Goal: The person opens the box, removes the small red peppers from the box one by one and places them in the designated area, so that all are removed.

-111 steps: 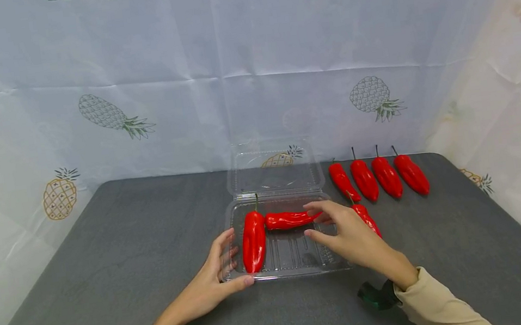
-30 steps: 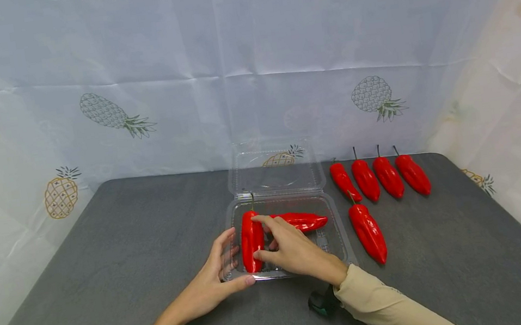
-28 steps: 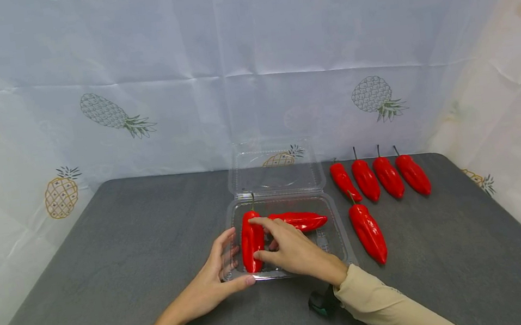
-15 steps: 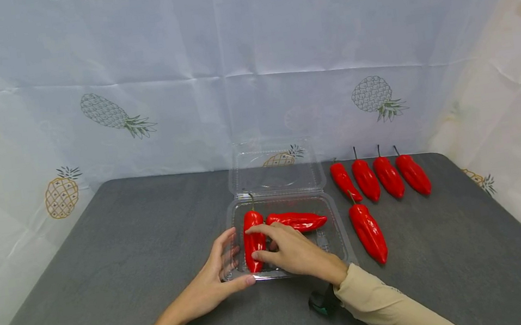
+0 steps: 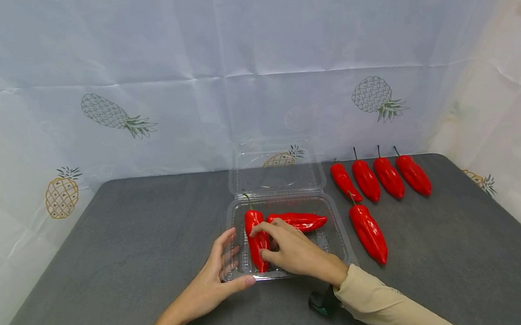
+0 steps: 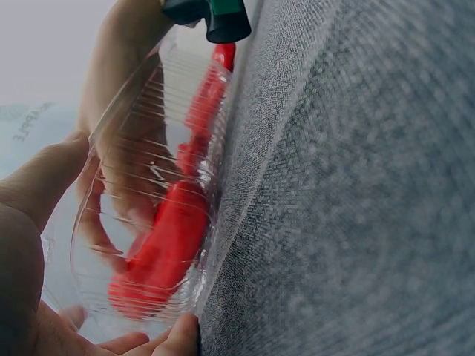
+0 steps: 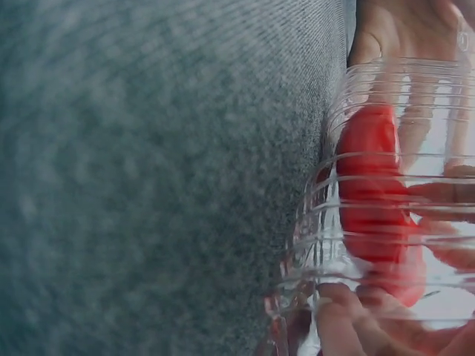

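In the head view a clear plastic clamshell container (image 5: 343,245) stands at the table's middle, its lid (image 5: 275,180) raised at the back. My left hand (image 5: 212,281) holds its front left corner, thumb on the front rim and fingers along the side. Inside, my right hand (image 5: 297,251) pinches a red chili pepper (image 5: 254,220) that lies lengthwise near the left side, stem pointing away. A second red pepper (image 5: 304,220) lies crosswise behind that hand. Through the ribbed plastic the pinched pepper (image 6: 167,245) shows blurred in the left wrist view.
One red pepper (image 5: 368,233) lies on the grey table (image 5: 451,258) just right of the container. Several more peppers (image 5: 388,177) lie in a row at the back right. Behind the table hangs a white cloth (image 5: 184,112) printed with pineapples.
Over the last second the right hand has shifted the lengthwise pepper slightly right, and its stem now leans left. Earlier that hand was at the crosswise pepper's tip. The left hand stays put.
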The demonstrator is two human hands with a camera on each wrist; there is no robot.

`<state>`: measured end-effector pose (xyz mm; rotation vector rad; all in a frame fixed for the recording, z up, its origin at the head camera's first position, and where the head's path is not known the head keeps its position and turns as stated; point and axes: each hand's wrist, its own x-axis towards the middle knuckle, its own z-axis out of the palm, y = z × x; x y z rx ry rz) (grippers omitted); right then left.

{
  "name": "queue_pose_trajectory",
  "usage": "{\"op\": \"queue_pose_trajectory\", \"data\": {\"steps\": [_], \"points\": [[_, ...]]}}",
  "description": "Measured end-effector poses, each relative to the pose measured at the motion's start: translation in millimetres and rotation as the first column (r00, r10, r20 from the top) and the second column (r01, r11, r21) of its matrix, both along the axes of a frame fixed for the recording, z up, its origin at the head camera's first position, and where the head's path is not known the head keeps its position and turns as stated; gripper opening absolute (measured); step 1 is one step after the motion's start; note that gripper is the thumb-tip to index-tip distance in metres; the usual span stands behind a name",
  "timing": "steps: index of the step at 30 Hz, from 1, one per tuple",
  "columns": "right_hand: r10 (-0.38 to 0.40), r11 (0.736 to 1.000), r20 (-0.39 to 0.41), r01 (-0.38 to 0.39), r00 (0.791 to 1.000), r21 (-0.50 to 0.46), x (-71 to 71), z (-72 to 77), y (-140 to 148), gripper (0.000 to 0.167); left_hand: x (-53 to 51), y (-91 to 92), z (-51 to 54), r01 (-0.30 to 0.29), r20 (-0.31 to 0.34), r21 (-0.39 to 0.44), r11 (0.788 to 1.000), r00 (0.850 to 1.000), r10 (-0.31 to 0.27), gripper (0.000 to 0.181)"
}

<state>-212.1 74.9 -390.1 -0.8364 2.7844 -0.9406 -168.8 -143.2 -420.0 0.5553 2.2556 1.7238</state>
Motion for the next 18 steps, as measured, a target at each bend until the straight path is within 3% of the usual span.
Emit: {"op": "queue_pose_trajectory", "data": {"steps": [11, 18], "points": [[-0.006, 1.0, -0.008, 0.006, 1.0, 0.007, -1.1, 2.0, 0.1, 0.02, -0.1, -0.2, -0.2, -0.003, -0.003, -0.005, 1.0, 1.0, 0.003, 0.095], [-0.045, 0.999, 0.047, 0.044, 0.998, 0.021, -0.9, 6.6, 3.5, 0.039, 0.1, 0.0, -0.2, -0.006, -0.019, 0.005, 1.0, 1.0, 0.006, 0.095]]}}
